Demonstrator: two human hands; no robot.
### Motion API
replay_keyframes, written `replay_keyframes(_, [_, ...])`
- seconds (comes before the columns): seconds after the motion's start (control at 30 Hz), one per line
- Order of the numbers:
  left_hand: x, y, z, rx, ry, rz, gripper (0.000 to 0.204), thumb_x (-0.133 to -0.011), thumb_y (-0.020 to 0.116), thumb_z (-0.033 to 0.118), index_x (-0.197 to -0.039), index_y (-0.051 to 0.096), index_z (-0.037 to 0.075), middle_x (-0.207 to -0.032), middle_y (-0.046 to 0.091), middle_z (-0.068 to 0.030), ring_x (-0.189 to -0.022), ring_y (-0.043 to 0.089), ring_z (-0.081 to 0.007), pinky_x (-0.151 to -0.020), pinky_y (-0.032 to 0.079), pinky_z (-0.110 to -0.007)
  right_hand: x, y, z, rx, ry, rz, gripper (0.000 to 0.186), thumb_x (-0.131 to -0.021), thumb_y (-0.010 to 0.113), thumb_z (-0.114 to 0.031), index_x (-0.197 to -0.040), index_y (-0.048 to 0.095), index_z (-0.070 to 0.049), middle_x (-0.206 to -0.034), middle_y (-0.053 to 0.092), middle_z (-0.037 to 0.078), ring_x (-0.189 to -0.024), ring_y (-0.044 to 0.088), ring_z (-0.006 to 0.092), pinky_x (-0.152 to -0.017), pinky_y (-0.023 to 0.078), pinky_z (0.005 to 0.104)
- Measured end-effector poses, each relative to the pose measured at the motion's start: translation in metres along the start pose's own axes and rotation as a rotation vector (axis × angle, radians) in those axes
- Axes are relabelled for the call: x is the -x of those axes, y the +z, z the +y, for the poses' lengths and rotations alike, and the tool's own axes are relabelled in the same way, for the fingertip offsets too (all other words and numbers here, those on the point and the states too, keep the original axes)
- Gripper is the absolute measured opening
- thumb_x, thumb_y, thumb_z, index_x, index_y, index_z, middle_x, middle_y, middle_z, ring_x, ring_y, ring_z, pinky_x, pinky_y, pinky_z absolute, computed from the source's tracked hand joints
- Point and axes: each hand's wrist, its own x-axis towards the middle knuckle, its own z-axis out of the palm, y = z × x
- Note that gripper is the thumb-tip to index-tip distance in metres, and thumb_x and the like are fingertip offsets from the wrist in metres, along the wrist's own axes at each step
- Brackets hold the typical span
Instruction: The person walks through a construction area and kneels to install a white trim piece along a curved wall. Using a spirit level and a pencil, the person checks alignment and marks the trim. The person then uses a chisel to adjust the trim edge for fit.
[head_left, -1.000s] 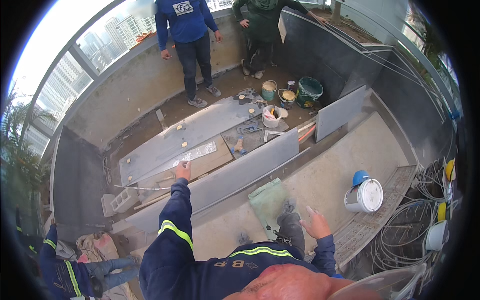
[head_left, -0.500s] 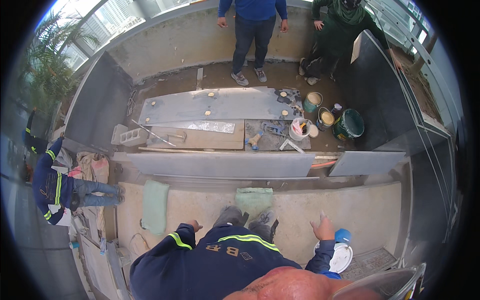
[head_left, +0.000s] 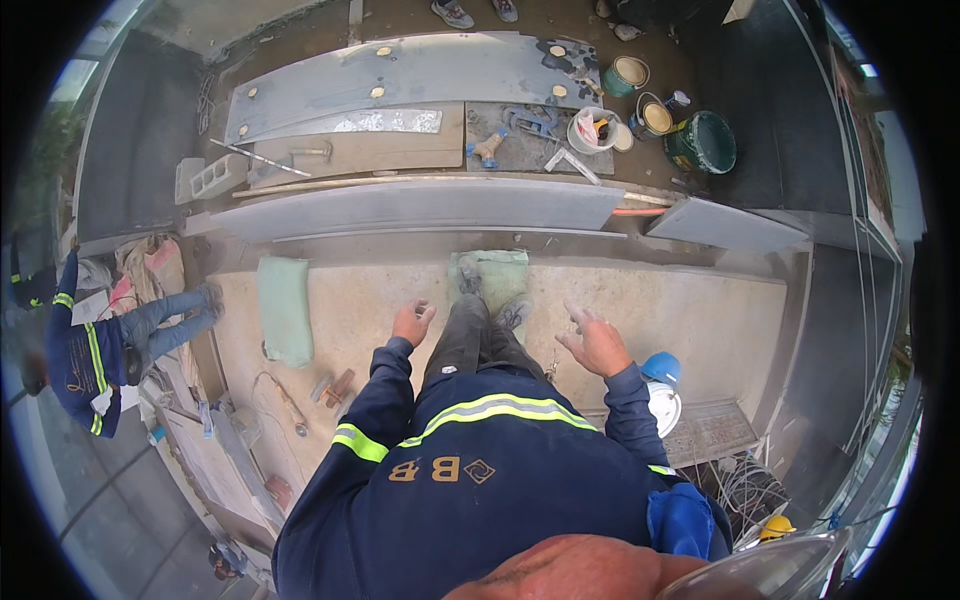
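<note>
My left hand (head_left: 413, 322) hangs in front of me with its fingers loosely bent and apart, holding nothing. On the other side my right hand (head_left: 597, 345) is open, its dusty fingers spread and empty. Both hands are above the pale floor (head_left: 660, 310), either side of my legs. One of my shoes rests on a pale green folded sack (head_left: 510, 272); another green sack (head_left: 286, 310) lies to the left. A blue hard hat (head_left: 661, 369) and a white bucket (head_left: 665, 408) stand closest to my right hand.
A long grey panel (head_left: 420, 212) stands on edge ahead. Behind it lie a grey slab with beige dabs (head_left: 320, 95), a clamp (head_left: 535, 120), a hammer (head_left: 312, 150) and paint cans (head_left: 652, 118). At left a co-worker (head_left: 95, 365) bends over sacks; cables (head_left: 740, 480) lie at lower right.
The view has tilted down, so the panels and slab sit higher in the picture. Both my hands have come forward and appear farther up; the people at the back are now mostly cut off.
</note>
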Motion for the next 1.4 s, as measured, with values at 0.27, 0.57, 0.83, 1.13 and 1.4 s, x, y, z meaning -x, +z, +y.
replay_keyframes(0.27, [0.082, 0.055, -0.155, -0.339, -0.293, -0.402, 0.051, -0.088, 0.070, 0.044, -0.120, 0.068, 0.004, -0.106, 0.073, -0.0231, -0.100, 0.072, -0.0345, -0.088, 0.056, -0.042, 0.058, 0.145, 0.111, -0.384, 0.711, 0.137, 0.067, -0.084, 0.071, -0.044, -0.130, 0.063, 0.005, -0.107, 0.073, 0.026, -0.102, 0.070, 0.0391, -0.092, 0.054, 0.0434])
replay_keyframes(0.57, [0.105, -0.025, -0.175, -0.579, -0.449, -0.584, 0.050, -0.086, 0.072, 0.042, -0.118, 0.069, 0.003, -0.113, 0.071, -0.0238, -0.108, 0.068, -0.0376, -0.095, 0.053, -0.044, 0.078, 0.198, 0.148, -0.440, 1.008, -0.196, 0.074, -0.085, 0.067, -0.055, -0.131, 0.063, 0.003, -0.139, 0.058, 0.028, -0.132, 0.055, 0.0390, -0.111, 0.041, 0.0432])
replay_keyframes(0.83, [-0.144, -0.059, 0.130, -0.240, 0.129, 0.121, 0.042, -0.091, 0.071, 0.036, -0.114, 0.069, 0.001, -0.103, 0.075, -0.0202, -0.096, 0.072, -0.0351, -0.087, 0.056, -0.043, -0.230, 0.122, 0.130, -0.618, 0.399, 0.338, 0.061, -0.088, 0.073, -0.039, -0.122, 0.064, 0.010, -0.088, 0.074, 0.014, -0.069, 0.071, 0.0215, -0.068, 0.056, 0.0353])
replay_keyframes(1.13, [-0.159, -0.088, 0.284, -0.195, 0.755, 0.447, 0.050, -0.108, 0.033, 0.041, -0.131, 0.062, 0.008, -0.143, 0.057, -0.0141, -0.139, 0.044, -0.0343, -0.116, 0.029, -0.047, -0.258, -0.063, -0.148, -1.977, -0.193, -0.252, 0.090, -0.099, 0.045, -0.067, -0.161, 0.021, -0.007, -0.157, 0.040, 0.016, -0.144, 0.040, 0.0309, -0.114, 0.035, 0.0448])
replay_keyframes(1.4, [-0.038, -0.163, 0.005, -0.609, -0.252, -0.029, 0.063, -0.095, 0.062, 0.051, -0.138, 0.059, 0.005, -0.133, 0.063, -0.0231, -0.128, 0.058, -0.0360, -0.108, 0.046, -0.044, -0.216, -0.051, -0.021, -1.207, -0.208, 0.037, 0.066, -0.101, 0.062, -0.031, -0.153, 0.038, 0.002, -0.122, 0.069, 0.016, -0.101, 0.071, 0.0181, -0.080, 0.054, 0.0281])
